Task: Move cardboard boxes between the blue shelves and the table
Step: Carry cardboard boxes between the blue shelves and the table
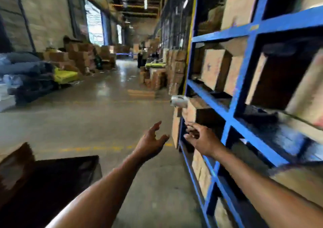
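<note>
A tall blue metal shelving rack [246,70] with open square bays fills the right side of the frame, running away toward the centre. Plain brown cardboard boxes [214,68] stand upright in its bays in the upper and middle right, some close side by side, all blurred. A dark flat worktop [61,184] lies at the lower left.

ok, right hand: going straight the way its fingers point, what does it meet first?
Most likely the cardboard box sticking out at the end of the blue shelves, just ahead of the right hand. Motion blur leaves depth unclear, so I can't tell how close it is.
</note>
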`<state>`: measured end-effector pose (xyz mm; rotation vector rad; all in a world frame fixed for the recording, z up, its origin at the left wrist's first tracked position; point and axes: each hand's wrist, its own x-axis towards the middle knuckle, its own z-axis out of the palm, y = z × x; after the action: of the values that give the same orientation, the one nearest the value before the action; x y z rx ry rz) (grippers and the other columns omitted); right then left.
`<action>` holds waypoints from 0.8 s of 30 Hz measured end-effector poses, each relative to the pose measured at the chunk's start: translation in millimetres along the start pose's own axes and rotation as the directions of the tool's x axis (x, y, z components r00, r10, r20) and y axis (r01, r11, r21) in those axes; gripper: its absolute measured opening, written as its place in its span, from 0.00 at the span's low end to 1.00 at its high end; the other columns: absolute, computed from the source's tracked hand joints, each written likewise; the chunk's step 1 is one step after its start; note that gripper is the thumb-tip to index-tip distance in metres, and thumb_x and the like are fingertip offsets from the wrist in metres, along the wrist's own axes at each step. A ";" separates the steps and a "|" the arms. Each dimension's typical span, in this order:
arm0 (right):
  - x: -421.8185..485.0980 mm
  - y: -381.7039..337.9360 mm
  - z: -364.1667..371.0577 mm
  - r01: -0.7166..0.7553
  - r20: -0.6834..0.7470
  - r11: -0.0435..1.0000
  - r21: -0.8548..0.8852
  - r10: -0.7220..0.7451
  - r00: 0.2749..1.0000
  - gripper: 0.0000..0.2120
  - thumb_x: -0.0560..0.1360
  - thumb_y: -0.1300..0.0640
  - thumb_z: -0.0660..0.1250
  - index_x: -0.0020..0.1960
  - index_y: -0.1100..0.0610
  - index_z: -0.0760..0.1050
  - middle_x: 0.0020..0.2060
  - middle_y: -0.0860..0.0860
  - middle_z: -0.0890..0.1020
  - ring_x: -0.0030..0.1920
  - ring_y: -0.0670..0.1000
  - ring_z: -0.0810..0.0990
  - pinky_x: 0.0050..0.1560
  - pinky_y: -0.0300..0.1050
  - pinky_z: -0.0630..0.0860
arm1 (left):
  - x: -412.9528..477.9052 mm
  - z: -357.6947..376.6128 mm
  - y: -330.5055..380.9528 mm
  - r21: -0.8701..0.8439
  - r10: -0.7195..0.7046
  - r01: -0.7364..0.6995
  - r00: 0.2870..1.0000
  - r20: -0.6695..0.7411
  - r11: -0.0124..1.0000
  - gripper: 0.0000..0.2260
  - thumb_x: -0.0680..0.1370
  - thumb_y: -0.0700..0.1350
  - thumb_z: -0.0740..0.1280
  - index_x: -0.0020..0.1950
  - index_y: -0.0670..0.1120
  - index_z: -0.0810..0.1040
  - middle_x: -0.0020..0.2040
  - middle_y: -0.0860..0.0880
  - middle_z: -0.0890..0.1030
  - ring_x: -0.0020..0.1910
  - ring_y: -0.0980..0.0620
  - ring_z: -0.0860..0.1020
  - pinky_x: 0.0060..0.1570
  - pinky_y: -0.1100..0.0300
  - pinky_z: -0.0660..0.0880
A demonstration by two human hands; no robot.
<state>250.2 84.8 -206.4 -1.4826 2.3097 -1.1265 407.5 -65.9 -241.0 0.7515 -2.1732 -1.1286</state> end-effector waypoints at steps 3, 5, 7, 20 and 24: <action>-45.5 60.7 -113.9 -0.164 -0.274 0.986 -0.025 0.151 0.950 0.19 0.76 0.61 0.71 0.67 0.57 0.76 0.53 0.55 0.83 0.50 0.50 0.82 0.50 0.37 0.73 | 45.2 112.0 82.7 -0.094 0.227 -0.215 0.962 0.148 0.972 0.22 0.78 0.45 0.71 0.70 0.60 0.72 0.61 0.58 0.81 0.56 0.59 0.80 0.48 0.72 0.73; -73.7 89.3 -178.6 -0.263 -0.427 0.964 -0.039 0.222 0.877 0.17 0.77 0.61 0.70 0.65 0.58 0.76 0.50 0.53 0.82 0.48 0.50 0.81 0.51 0.40 0.75 | 68.4 177.9 136.6 -0.136 0.311 -0.285 0.915 0.257 0.949 0.22 0.78 0.47 0.70 0.72 0.55 0.73 0.64 0.55 0.81 0.60 0.54 0.81 0.56 0.64 0.76; -94.1 111.7 -232.0 -0.352 -0.550 0.936 -0.013 0.288 0.784 0.16 0.76 0.65 0.69 0.64 0.62 0.75 0.49 0.56 0.80 0.49 0.54 0.80 0.50 0.40 0.76 | 90.2 238.1 182.9 -0.175 0.361 -0.319 0.875 0.323 0.931 0.29 0.78 0.51 0.70 0.77 0.46 0.68 0.69 0.44 0.78 0.65 0.42 0.78 0.65 0.51 0.74; 17.8 248.4 -397.7 -0.512 -0.830 0.816 0.270 0.467 0.306 0.33 0.77 0.49 0.69 0.78 0.51 0.61 0.75 0.56 0.68 0.69 0.54 0.72 0.63 0.44 0.69 | 322.7 450.5 311.1 -0.477 0.474 -0.233 0.737 0.482 0.847 0.33 0.77 0.54 0.73 0.78 0.47 0.66 0.65 0.54 0.77 0.62 0.52 0.78 0.60 0.62 0.72; 73.1 277.0 -429.1 -0.446 -0.876 0.838 0.314 0.437 0.204 0.39 0.75 0.44 0.70 0.80 0.46 0.54 0.79 0.51 0.61 0.77 0.54 0.62 0.74 0.55 0.64 | 380.7 484.8 339.2 -0.553 0.461 -0.140 0.733 0.500 0.822 0.18 0.78 0.52 0.72 0.66 0.50 0.77 0.60 0.51 0.81 0.52 0.55 0.81 0.48 0.65 0.77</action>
<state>-200.8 298.4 -75.6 0.1797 3.0242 -2.0798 -264.4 87.6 -99.6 -0.2655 -2.2188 -1.8081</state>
